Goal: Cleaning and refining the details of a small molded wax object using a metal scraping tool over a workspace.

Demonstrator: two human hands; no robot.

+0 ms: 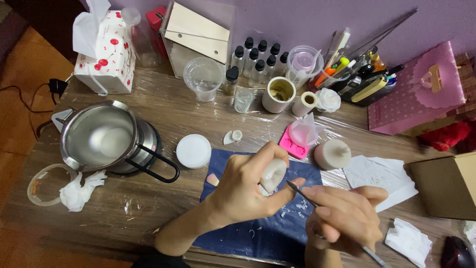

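My right hand pinches a metal tool; my left hand grips a pale wax piece, likely soft and fragile, by its base above the counter.

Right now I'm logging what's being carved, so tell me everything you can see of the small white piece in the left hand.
The white piece is small, rounded and smooth, matt like wax or plaster, with a domed top. The left hand grips it from behind, fingers curled over it and thumb below, holding it above the dark blue mat. Its lower part is hidden by the fingers. The tip of the thin metal tool, held in the right hand, sits close to its lower right edge; contact cannot be told. White flakes lie on the mat beneath.
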